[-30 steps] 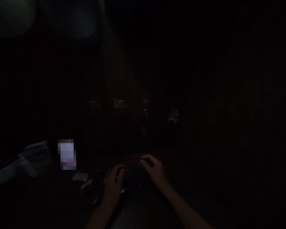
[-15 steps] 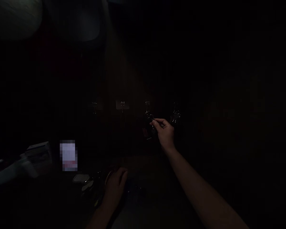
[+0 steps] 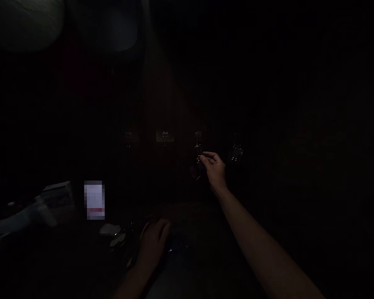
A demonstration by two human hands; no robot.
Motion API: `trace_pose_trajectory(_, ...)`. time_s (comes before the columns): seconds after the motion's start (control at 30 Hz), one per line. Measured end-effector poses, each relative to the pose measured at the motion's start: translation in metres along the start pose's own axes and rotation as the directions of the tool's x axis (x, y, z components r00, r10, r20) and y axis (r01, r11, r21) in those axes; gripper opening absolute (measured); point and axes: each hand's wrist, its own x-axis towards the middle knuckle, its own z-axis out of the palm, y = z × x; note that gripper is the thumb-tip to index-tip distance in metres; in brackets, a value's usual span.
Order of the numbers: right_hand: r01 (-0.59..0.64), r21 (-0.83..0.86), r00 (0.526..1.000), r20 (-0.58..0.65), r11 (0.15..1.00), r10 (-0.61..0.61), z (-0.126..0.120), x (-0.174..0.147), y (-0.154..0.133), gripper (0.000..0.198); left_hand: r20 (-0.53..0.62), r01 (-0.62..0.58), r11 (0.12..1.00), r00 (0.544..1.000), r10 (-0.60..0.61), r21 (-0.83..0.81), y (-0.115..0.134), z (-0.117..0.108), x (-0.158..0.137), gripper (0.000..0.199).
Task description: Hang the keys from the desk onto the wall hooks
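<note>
The scene is very dark. My right hand (image 3: 216, 172) is closed in a pinch, thumb against fingertips, on a small metal ring of a keychain (image 3: 198, 150). That keychain is just below a metal wall hook (image 3: 198, 134); whether it hangs fully on the hook I cannot make out. A dim reddish piece dangles under it. Low in the view, my left hand (image 3: 153, 241) lies back up over dark small items, its fingertips lost in shadow. A pale curved edge shows beside it, and light flat tags (image 3: 110, 229) lie to its left.
Two more hooks, a middle one (image 3: 165, 135) and a left one (image 3: 128, 135), line the dark wall. Shiny rings (image 3: 237, 153) hang at the right. A lit, pixelated rectangle (image 3: 94, 200), a box (image 3: 57, 195) and a pale bottle-like shape (image 3: 45, 211) are at the left.
The whole view has shifted slightly, so things sit further right. My right hand keeps its pinch, now closer under the hook, and the dangling piece has swung. The left hand stays low.
</note>
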Motion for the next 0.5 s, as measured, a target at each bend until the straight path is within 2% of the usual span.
trace_pose_trajectory(0.2, -0.133, 0.059, 0.982, 0.142, 0.989, 0.123, -0.011, -0.015, 0.015, 0.043, 0.010, -0.015, 1.000, 1.000, 0.015, 0.019, -0.003, 0.002, 0.000, 0.027)
trace_pose_trajectory(0.5, -0.249, -0.004, 0.954, 0.173, 0.969, 0.246, -0.035, -0.050, 0.037, 0.048, 0.021, -0.027, 0.999, 0.999, 0.027, 0.030, 0.003, -0.004, 0.000, 0.030)
